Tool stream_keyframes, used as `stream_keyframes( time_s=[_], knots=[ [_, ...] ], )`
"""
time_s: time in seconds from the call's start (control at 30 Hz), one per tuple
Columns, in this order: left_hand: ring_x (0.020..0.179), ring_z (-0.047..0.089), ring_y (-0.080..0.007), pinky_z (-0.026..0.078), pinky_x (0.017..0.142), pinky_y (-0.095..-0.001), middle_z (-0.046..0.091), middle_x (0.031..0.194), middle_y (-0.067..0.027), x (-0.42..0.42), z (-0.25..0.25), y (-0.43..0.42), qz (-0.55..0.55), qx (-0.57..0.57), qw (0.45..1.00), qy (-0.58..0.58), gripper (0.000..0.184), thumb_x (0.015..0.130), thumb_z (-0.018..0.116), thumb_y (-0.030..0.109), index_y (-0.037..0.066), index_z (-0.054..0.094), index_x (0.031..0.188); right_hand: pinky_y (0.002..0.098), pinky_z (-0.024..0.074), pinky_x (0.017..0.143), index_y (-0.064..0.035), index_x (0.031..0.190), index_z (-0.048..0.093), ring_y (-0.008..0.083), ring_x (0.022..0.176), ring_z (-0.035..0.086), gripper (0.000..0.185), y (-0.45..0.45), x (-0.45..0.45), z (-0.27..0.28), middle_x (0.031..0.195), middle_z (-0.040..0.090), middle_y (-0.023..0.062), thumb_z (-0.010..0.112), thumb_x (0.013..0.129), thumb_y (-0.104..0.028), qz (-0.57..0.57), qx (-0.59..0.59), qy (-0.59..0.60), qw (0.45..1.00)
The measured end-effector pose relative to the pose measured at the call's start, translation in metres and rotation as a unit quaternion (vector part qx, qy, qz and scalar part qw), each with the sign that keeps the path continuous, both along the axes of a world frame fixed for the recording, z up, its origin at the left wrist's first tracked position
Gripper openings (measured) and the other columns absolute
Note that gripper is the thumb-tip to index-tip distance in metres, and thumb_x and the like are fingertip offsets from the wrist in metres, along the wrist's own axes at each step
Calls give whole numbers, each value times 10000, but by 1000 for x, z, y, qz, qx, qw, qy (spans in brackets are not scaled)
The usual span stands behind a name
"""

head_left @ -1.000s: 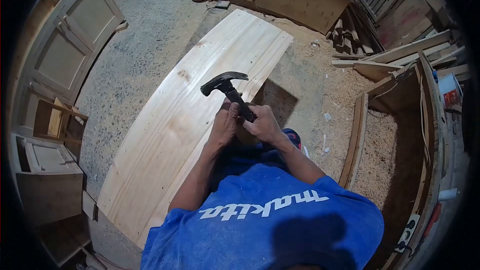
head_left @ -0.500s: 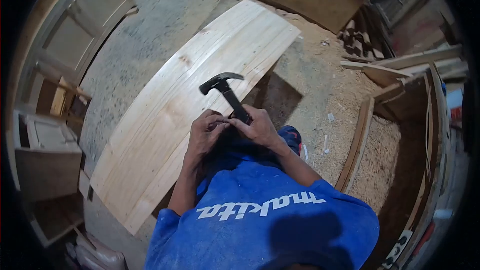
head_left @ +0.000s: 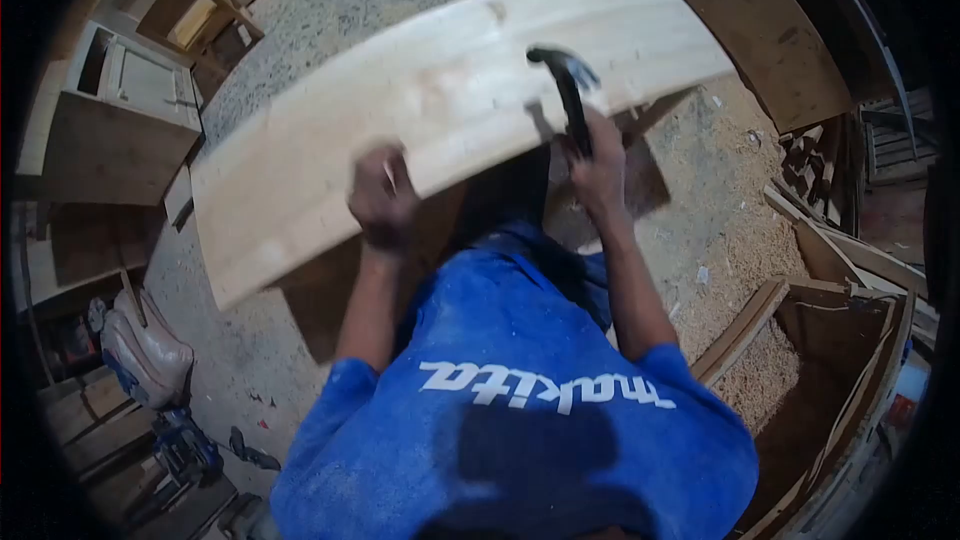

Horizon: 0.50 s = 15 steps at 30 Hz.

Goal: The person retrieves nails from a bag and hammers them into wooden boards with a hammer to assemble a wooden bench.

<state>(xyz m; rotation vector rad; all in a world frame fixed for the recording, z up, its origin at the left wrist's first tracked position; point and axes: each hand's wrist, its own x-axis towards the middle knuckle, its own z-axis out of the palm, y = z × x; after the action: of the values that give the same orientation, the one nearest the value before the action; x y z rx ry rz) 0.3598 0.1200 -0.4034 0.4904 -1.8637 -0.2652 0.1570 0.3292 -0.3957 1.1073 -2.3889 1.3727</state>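
My right hand [head_left: 598,172] is wrapped round the handle of a dark claw hammer [head_left: 570,90], which is raised over the near edge of a wide, pale wooden panel [head_left: 440,90]. The hammer's head points up and away from me, and its shadow falls on the panel. My left hand [head_left: 383,195] is at the panel's near edge, blurred, with its fingers curled together. What it holds, if anything, I cannot make out.
Wooden cabinets [head_left: 120,145] stand at the left. Power tools [head_left: 185,450] lie at lower left. On the right are a wooden frame box [head_left: 830,360] and wood shavings [head_left: 750,230]. Large boards [head_left: 770,50] stand at upper right.
My hands have moved apart from where they met at my lap. The right carried the hammer up and right; the left went down the panel's near edge. The whole view has turned.
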Motion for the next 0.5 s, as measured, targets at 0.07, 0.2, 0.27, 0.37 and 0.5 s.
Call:
stream_keyframes(
  time_s=[0.07,0.2,0.27,0.37,0.5],
  knots=[
    [652,609,-187,454,538,-309,691,892,-112,-22,34,-36,18,57,998,6,79,940,719,18,24,686,1011,543,341,1163,-39,1274,612,405,1259,587,424,-31,-24,16,1271,664,192,707,861,-56,43,-20,66,997],
    [902,751,-302,576,776,-386,772,972,-157,-64,50,-133,2,139,990,-27,183,916,744,182,30,723,1016,497,403,1138,25,1324,577,462,1202,598,492,-106,-80,32,1252,646,292,706,859,-74,70,-1,140,988],
    [885,752,-256,567,789,-371,784,940,-146,-74,54,-182,-11,219,974,-56,250,890,754,245,33,785,1019,529,461,972,8,1206,594,480,1090,608,372,-134,-92,49,1092,657,291,709,865,-87,93,29,108,989],
    [837,734,-215,550,759,-352,786,892,-127,-89,58,-224,-39,267,958,-99,261,875,760,264,40,815,997,543,472,847,-6,1122,593,486,994,617,289,-169,-111,43,978,653,270,709,872,-94,106,-13,170,980],
    [762,683,-155,519,698,-328,783,848,-95,-122,74,-239,-62,402,887,-220,248,865,771,275,52,835,953,536,485,776,-11,1018,588,481,917,633,211,-168,-105,61,909,644,248,712,873,-101,119,10,95,988]
  ],
)
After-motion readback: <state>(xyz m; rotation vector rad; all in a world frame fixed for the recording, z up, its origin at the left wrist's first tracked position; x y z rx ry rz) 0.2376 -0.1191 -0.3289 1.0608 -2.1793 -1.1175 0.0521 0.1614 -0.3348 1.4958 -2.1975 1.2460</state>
